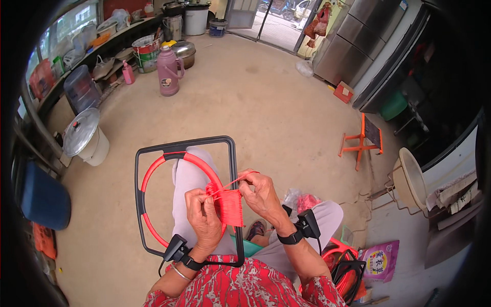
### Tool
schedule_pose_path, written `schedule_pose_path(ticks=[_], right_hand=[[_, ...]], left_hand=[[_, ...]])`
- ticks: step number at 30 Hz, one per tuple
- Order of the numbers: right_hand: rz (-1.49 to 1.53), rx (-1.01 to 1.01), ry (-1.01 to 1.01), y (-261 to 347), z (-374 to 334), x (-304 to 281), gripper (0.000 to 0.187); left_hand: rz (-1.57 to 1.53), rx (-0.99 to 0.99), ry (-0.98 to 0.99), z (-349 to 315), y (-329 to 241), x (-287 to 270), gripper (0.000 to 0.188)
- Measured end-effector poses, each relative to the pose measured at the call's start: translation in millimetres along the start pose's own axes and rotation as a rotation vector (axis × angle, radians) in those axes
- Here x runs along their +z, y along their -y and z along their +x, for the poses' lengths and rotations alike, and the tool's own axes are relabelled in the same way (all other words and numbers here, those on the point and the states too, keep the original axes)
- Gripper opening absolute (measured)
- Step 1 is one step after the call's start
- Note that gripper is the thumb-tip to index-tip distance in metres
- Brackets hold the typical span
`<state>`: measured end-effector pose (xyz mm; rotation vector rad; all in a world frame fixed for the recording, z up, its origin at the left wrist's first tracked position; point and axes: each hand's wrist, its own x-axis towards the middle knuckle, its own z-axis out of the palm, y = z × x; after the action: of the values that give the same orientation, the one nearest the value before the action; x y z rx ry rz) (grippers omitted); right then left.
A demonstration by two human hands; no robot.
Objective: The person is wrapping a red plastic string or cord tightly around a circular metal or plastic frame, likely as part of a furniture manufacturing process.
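A black rectangular frame (186, 140) with rounded corners rests on my lap, with a red-and-black ring (148, 176) inside it. Red cord (231, 208) is wound in tight rows between the ring and the frame's right side. At the top of these rows, my left hand (203, 217) pinches the cord, its fingers closed beside the ring. My right hand (263, 197), just outside the frame's right side, is closed on the same cord. A stretch of cord (234, 180) runs taut between the two hands. My fingers partly hide the top of the winding.
More red rings and black frames (353, 271) lie by my right side, near a purple bag (381, 261). An orange folding stool (362, 140) stands to the right. Ahead are a pink thermos (168, 71) and, at left, a lidded white bucket (94, 146) and a blue container (46, 197).
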<state>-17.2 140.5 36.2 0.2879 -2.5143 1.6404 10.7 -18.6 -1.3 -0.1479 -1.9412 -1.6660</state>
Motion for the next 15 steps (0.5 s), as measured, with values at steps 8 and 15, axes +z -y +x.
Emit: schedule_pose_path(ticks=[8, 15], right_hand=[[-0.502, -0.428, -0.230, 43, -5, 8, 0.023], [-0.498, -0.565, -0.054, 49, 13, 19, 0.036]], left_hand=[[-0.050, -0.036, -0.076, 5, 1, -1, 0.008], [-0.037, -0.003, -0.055, 1, -4, -5, 0.008]])
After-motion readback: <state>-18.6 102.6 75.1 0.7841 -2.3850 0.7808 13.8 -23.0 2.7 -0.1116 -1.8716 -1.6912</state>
